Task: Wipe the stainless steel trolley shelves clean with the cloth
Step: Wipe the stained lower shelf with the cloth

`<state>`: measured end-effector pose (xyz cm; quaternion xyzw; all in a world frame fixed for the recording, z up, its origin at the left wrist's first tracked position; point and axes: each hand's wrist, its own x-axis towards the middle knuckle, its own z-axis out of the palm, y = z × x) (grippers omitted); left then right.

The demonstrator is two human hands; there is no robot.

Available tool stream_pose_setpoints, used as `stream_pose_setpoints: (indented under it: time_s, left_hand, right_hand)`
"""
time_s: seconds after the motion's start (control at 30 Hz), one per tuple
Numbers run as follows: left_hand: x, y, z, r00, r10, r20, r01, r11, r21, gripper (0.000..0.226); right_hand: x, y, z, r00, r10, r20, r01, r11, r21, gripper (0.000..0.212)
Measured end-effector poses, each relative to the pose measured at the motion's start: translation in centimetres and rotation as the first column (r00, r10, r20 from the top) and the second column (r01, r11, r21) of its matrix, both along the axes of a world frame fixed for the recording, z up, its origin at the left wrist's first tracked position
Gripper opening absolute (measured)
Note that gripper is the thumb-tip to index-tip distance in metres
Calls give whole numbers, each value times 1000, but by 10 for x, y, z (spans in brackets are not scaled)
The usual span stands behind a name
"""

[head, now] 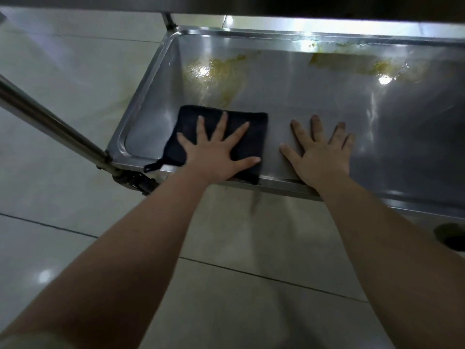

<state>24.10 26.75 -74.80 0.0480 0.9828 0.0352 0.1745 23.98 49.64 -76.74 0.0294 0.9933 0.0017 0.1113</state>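
A stainless steel trolley shelf [289, 99] fills the upper half of the view. A folded dark cloth [241, 124] lies flat near the shelf's front left corner. My left hand [216, 152] presses flat on the cloth with fingers spread. My right hand [322, 149] rests flat on the bare steel just right of the cloth, fingers spread, holding nothing. Yellowish smears mark the shelf: one stain [214, 74] beyond the cloth, another stain [352, 62] along the far rim at the right.
The underside of the shelf above [276, 6] hangs over the far edge. A steel trolley leg [50, 124] slants in at the left, joined to a caster [136, 180] under the front left corner. Pale floor tiles [75, 210] surround the trolley.
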Motion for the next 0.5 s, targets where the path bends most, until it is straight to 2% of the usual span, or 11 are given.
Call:
stream_pose_setpoints:
  time_s: [0.1,0.2,0.33,0.43,0.5]
  left_hand:
    - [0,15,-1,1000,-5,3,5,999,36,87]
    - [0,-23,-2,999,26,-28,-25,999,30,85]
    - [-4,-78,2,988,154,-18,-154,988,11,86]
    - [-4,-81,2,990,140,-13,-140,990,-22,88]
    - [-2,-77,0,992,126,-28,-127,992,-27,88]
  right_hand:
    - [-1,5,1,1000,-1,1,1,999,-40,73]
    - [0,6,0,1000,-5,-3,5,999,-52,73]
    - [-1,2,1,1000,-7,-8,7,999,-43,73]
    - [2,1,3,1000,-16,7,16,999,-34,73]
    - [-4,-4,11,998,-53,24,55,995,-82,73]
